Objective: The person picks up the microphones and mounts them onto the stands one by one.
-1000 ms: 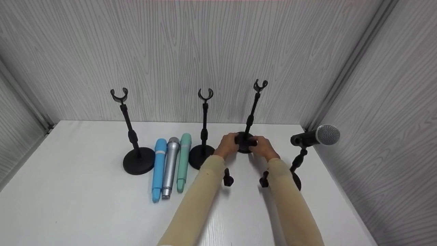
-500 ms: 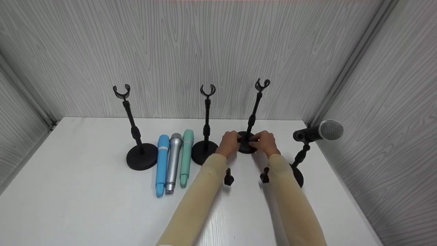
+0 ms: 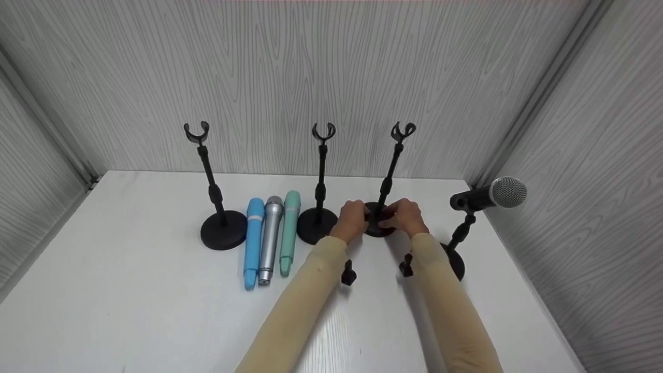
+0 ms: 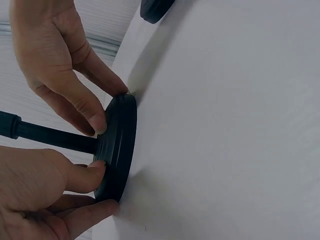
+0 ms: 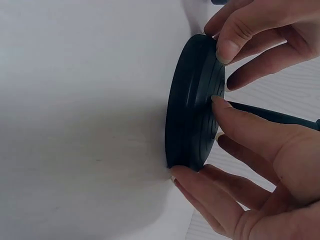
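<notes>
In the head view, my left hand (image 3: 353, 220) and right hand (image 3: 406, 216) grip opposite sides of the round base of a black microphone stand (image 3: 387, 185). Its upright ends in a vacant clip. Both wrist views show thumbs on top of the base (image 4: 120, 150) and fingers at its rim; the base is on or very close to the white table. Left of my hands stands another microphone stand (image 3: 321, 191), its clip vacant too. Beside it lie a green microphone (image 3: 290, 233), a silver microphone (image 3: 270, 241) and a blue microphone (image 3: 253, 243).
A third vacant microphone stand (image 3: 215, 194) is at the left. At the right, a stand (image 3: 460, 233), partly behind my right sleeve, bears a black microphone (image 3: 492, 196) with a silver mesh head. Grey wood-grain panels (image 3: 259, 77) enclose the white table (image 3: 145, 300) at back and sides.
The gripped stand has come slightly nearer to me relative to the other stands, with both hands keeping hold of its base. The head view has shifted a little; the microphones lie as before.
</notes>
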Motion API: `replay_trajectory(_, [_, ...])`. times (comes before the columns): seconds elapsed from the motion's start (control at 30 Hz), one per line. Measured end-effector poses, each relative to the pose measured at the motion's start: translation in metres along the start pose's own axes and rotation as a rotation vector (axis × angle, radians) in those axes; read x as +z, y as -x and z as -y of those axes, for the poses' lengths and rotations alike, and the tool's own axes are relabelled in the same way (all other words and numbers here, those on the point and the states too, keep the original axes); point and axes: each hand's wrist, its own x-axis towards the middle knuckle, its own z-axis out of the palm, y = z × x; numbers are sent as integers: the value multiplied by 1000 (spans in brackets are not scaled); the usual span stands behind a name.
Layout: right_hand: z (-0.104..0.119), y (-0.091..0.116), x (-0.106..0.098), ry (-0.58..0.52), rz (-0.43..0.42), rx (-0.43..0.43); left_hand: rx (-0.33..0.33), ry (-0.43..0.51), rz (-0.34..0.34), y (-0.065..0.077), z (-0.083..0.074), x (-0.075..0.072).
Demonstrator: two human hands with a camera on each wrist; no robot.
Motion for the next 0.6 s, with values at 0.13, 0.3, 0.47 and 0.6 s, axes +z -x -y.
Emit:
replay_trajectory(0.13, [-3,2,5,0,20,-23,-3,6,-6,5,4,2])
replay_trajectory(0.3, [-5,7,8,13,17,-44,-9,15,22,12,7,2])
replay_trajectory(0.47, [-3,17,6,22,0,-66,-12,20,19,19,6,-1])
replay_trajectory(0.6, [-2,26,5,9,-17,-94,3,22,8,27,5,-3])
